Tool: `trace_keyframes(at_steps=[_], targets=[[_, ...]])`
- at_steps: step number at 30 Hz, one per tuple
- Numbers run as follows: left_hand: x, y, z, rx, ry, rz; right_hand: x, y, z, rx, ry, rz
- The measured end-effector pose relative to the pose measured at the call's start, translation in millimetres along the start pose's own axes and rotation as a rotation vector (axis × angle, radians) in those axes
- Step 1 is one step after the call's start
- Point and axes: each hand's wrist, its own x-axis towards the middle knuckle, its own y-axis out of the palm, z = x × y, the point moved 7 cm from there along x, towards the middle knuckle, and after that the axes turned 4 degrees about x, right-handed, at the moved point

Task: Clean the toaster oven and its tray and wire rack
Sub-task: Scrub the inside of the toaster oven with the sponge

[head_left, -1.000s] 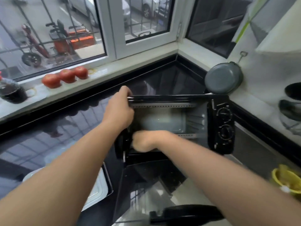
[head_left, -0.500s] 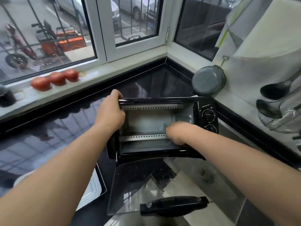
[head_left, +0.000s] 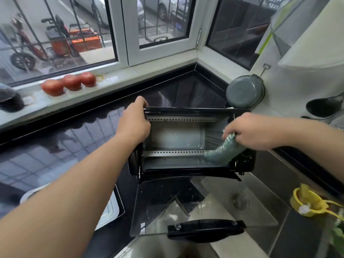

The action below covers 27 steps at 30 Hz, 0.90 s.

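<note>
Both forearms are showing bare; left hand (head_left: 134,121) and right hand (head_left: 255,132) are wearing no gloves.

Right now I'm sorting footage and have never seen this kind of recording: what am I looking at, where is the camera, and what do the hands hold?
No machine here: a person wears a wide-angle camera on the head, looking forward and down at their own bare arms. A black toaster oven sits on a dark countertop beside a sink, its glass door folded down and open. The left hand grips the oven's top left corner. The right hand holds a greenish cloth, whose loose end hangs into the oven's right side. A pale tray lies at lower left, partly hidden by the arm. Three tomatoes rest on the windowsill.
</note>
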Motion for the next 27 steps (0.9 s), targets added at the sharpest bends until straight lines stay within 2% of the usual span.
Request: trace_keyframes(at_steps=[4, 7, 15, 19, 23, 27], targets=[[1.5, 1.2, 0.4, 0.006, 0.0, 0.003, -9.8, -39.1, -8.1, 0.119, -0.021, -0.22], [5.3, 2.6, 2.3, 0.012, -0.006, 0.007, -8.5, -47.2, -2.2, 0.106, -0.049, -0.246], [8.5, 3.6, 3.1, 0.019, 0.004, 0.008, 21.2, -17.2, 31.4, 0.006, -0.148, -0.042], [4.7, 1.7, -0.7, 0.027, 0.022, 0.0, 48.7, 21.0, 40.5, -0.106, -0.094, 0.078], [2.6, 0.2, -1.1, 0.024, 0.018, 0.0, 66.9, 37.6, 34.9, -0.17, -0.032, 0.099], [1.8, -0.4, -1.3, 0.011, 0.018, 0.002, 63.0, 44.3, 35.8, -0.127, -0.067, 0.162]])
